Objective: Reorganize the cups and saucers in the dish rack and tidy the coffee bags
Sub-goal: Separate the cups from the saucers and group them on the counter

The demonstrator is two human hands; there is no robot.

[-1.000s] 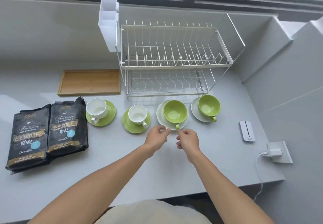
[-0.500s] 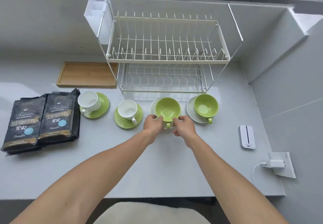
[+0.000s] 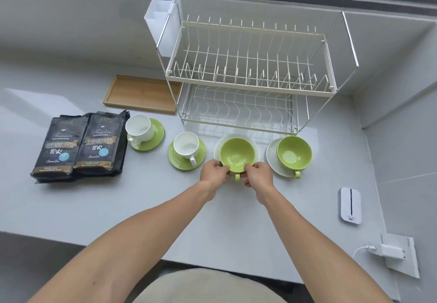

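Now both hands point(image 3: 214, 171) point(image 3: 259, 173) extended forward, gripping white saucer point(image 3: 218, 146) near edge.

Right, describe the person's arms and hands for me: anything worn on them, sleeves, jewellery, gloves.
Both forearms are bare up to the frame edge, with no sleeves in view. The left hand and right hand wear no gloves. No watch, bracelet or band shows on either wrist, and no ring can be made out on the fingers that show. No markings are visible.
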